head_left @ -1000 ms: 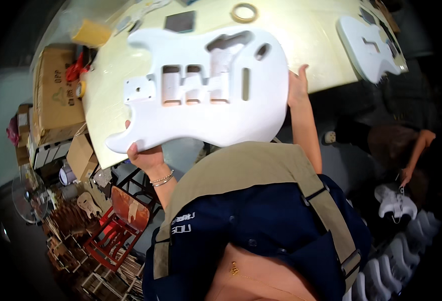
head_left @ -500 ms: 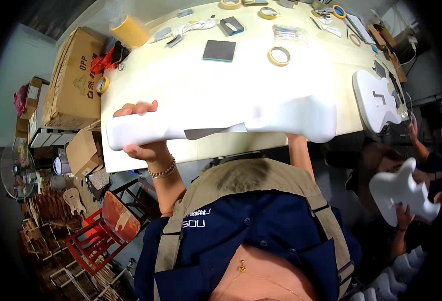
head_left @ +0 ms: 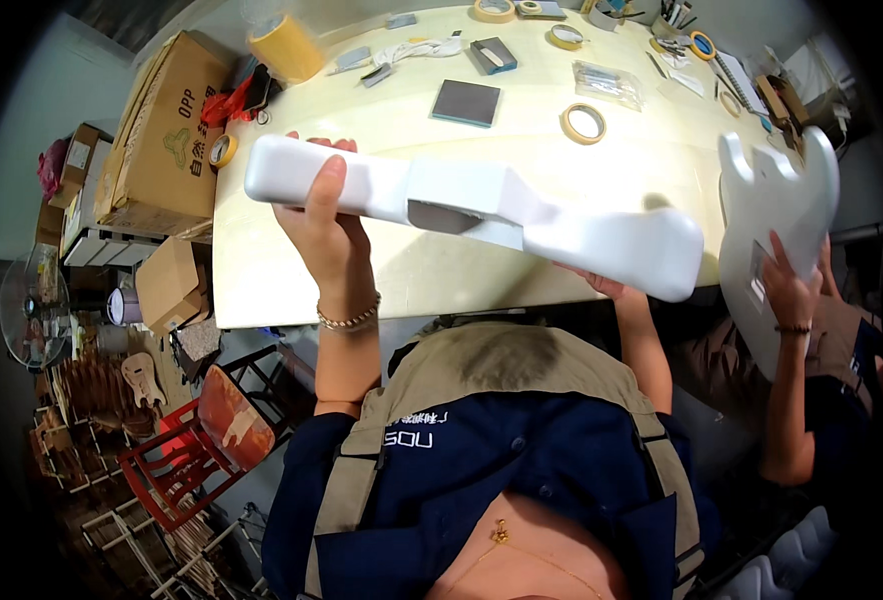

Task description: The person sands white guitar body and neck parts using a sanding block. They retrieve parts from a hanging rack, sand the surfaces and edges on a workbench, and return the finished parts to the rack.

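Two hands carry one white guitar body (head_left: 481, 215), held edge-on and nearly level above the near edge of the pale counter (head_left: 291, 290). My left hand (head_left: 326, 225) is clamped on its left end, thumb over the top edge. My right hand (head_left: 601, 285) supports the right end from below; its grip is mostly hidden, so I cannot tell how it closes. On the counter beyond lie a grey sanding block (head_left: 466, 102) and a tape roll (head_left: 583, 123), apart. A co-worker's hand (head_left: 786, 290) rests on a second body (head_left: 776, 215) at right.
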### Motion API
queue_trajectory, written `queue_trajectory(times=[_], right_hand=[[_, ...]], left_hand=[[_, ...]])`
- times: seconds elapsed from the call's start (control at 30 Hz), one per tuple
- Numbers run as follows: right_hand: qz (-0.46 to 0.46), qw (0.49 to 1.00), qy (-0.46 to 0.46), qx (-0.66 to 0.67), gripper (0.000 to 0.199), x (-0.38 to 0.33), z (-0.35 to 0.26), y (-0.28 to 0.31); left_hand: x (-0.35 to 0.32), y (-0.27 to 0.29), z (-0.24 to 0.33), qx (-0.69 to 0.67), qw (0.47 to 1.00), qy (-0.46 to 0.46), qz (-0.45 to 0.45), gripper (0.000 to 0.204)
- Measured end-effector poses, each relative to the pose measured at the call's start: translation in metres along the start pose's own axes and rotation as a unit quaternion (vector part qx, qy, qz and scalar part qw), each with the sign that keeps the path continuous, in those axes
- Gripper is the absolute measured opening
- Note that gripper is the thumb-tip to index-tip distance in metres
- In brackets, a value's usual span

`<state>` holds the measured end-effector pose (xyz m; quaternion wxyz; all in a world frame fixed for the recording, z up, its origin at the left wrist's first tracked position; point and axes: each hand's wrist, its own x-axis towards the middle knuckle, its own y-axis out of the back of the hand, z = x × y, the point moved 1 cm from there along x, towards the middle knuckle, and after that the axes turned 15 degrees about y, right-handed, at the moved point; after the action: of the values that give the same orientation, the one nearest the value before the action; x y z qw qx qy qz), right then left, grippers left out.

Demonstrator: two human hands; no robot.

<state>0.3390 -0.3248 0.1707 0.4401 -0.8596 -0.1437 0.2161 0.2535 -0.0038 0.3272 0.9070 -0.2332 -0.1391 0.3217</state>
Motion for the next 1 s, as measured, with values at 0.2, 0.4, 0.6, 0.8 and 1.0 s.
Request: queue_trajectory(times=[0.2,0.4,0.6,0.8,1.0], right_hand=[[-0.031,0.996,0.088,0.003,0.049,0.028,-0.001,0.011],[0.052,0.975,0.197,-0.089,0.056,0.037,-0.004,0.044],[0.021,0.982,0.180,-0.060,0.054,0.025,0.022,0.020],[0.031,0.989,0.139,-0.036,0.050,0.017,0.033,0.032],[0.080,0.989,0.116,-0.033,0.049,0.008,0.047,0.032]], left_hand=[[0.075,0.012,0.019,-0.112,0.956,-0.009,-0.271,0.050],[0.079,0.020,0.023,0.028,0.975,0.147,-0.167,0.060],[0.064,0.045,0.028,-0.015,0.974,0.173,-0.147,0.052],[0.051,0.034,0.022,0.003,0.966,0.233,-0.115,0.061],[0.058,0.045,0.019,-0.012,0.960,0.256,-0.116,0.055]])
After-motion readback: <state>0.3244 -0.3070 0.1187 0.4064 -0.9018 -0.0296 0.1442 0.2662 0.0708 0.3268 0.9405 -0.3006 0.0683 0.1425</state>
